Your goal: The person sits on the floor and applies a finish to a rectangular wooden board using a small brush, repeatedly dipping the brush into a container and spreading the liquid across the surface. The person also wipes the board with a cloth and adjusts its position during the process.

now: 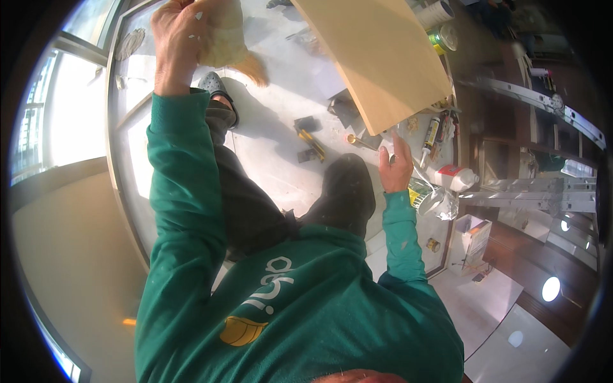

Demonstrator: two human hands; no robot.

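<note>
High at the upper left, my left hand (177,39) is closed on a pale yellowish cloth-like piece (225,39); white specks dot its skin. Orange-brown bristles (251,69) show just below that piece; what they belong to is hidden. My right hand (397,165) is beside the lower end of a long light-wood board (380,60), with the index finger stretched out and the thumb apart. Whether its fingertips touch the board I cannot tell. Nothing shows in that hand. Below the board lies a yellow-and-black utility knife (311,144) on the floor.
Right of my right hand lie a sealant cartridge (431,134), a white bottle (456,178) with a red label and a whitish tub (440,204). Cans (443,39) stand at the upper right. Farther right are a metal ladder (543,99) and an open box (469,239). A window frame (110,127) runs along the left.
</note>
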